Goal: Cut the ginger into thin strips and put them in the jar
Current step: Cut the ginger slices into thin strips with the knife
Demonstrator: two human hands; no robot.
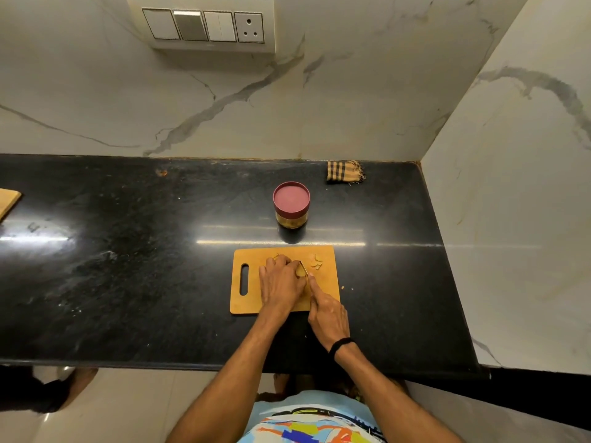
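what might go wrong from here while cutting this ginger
The left hand pins the ginger right beside the knife, so a slip could nick it. The jar has its lid on, so strips cannot go in yet. The cut pieces sit near the cutting board edge and may scatter off.

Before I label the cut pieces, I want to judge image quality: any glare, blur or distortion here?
Head view: white glare streaks cross the glossy black stone counter behind the rectangular wooden cutting board; the wide-angle lens makes the marble right wall lean outward; the yellow ginger piece under the left hand and the thin metal knife blade look small and soft.
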